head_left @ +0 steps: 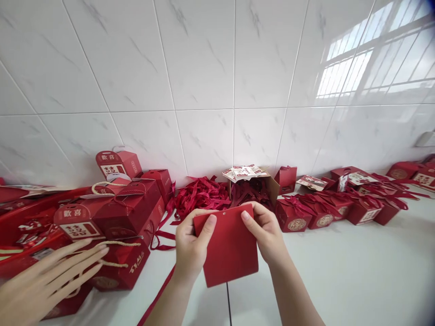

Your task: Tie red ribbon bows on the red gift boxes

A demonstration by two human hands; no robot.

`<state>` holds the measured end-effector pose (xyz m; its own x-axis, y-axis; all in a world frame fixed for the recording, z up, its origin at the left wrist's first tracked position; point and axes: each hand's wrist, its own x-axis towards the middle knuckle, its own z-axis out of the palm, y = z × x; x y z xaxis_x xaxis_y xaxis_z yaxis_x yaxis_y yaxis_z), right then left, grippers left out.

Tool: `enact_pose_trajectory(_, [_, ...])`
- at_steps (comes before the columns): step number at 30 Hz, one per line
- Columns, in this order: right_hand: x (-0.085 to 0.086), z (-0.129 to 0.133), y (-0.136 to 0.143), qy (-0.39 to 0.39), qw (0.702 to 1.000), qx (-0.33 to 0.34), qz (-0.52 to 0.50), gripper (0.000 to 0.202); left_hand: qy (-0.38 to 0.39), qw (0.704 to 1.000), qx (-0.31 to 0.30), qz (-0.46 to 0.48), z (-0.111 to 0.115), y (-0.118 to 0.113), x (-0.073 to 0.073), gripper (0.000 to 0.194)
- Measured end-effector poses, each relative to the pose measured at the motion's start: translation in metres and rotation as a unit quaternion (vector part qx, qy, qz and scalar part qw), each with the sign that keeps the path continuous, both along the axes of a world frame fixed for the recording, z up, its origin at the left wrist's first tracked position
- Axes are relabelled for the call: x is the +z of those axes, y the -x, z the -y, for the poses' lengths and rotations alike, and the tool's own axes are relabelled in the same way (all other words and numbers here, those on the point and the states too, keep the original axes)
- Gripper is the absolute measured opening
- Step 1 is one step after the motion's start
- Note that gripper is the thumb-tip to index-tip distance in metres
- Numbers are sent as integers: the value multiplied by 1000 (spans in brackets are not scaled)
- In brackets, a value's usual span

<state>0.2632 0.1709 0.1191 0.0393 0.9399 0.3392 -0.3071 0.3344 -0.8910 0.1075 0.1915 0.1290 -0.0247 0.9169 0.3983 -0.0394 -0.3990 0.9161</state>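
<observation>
A flat red card [231, 246] hangs between my two hands over the table, with a tiny hole near its top edge. My left hand [196, 235] pinches its upper left corner, thumb on the front and fingers behind. At the upper right corner my right hand [263, 228] grips it the same way. Behind the card lies a heap of dark red ribbons [203, 195], beside an open cardboard box [272, 186] with more ribbons inside and printed cards [245, 172] on top. A long ribbon [159, 294] runs down past my left forearm.
Another person's hand [50, 280] reaches in from the left, over stacked red gift boxes [127, 213]. A red basket [12, 226] holding small packets stands at the far left. Several ribbon-tied red boxes [319, 213] line the right of the white table [340, 280], before a tiled wall.
</observation>
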Motion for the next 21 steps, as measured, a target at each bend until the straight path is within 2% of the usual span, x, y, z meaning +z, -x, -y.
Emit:
enact_pose_trajectory(2, [-3,-4,-15,9,997,-74,28,24,-13,998,-37,-54,-28,-12,-11,40])
enact_pose_trajectory(3, [-4,-5,-23,15,993,-112,39,25,-24,994,-27,-103,-44,-21,-17,49])
enact_pose_trajectory(4, [-4,-5,-30,21,987,-149,47,26,-51,983,20,-177,-61,-31,-23,52])
enact_pose_trajectory(5, [-4,-5,-37,28,982,-180,50,27,-80,958,85,-263,-78,-42,-28,51])
enact_pose_trajectory(6, [-3,-4,-43,35,977,-203,51,28,-92,947,106,-290,-94,-53,-33,43])
enact_pose_trajectory(8, [-2,-2,-52,49,969,-236,52,29,-117,927,129,-331,-120,-74,-39,28])
enact_pose_trajectory(10, [-2,-2,-57,57,964,-255,56,30,-136,918,131,-348,-138,-90,-42,23])
enact_pose_trajectory(16, [-8,-8,-64,64,960,-267,57,31,-213,849,140,-462,-169,-113,-45,29])
enact_pose_trajectory(19, [-9,-8,-66,68,960,-268,45,31,-217,851,127,-461,-171,-114,-38,34])
enact_pose_trajectory(21, [-8,-8,-67,68,961,-268,34,31,-229,871,140,-411,-163,-105,-26,35])
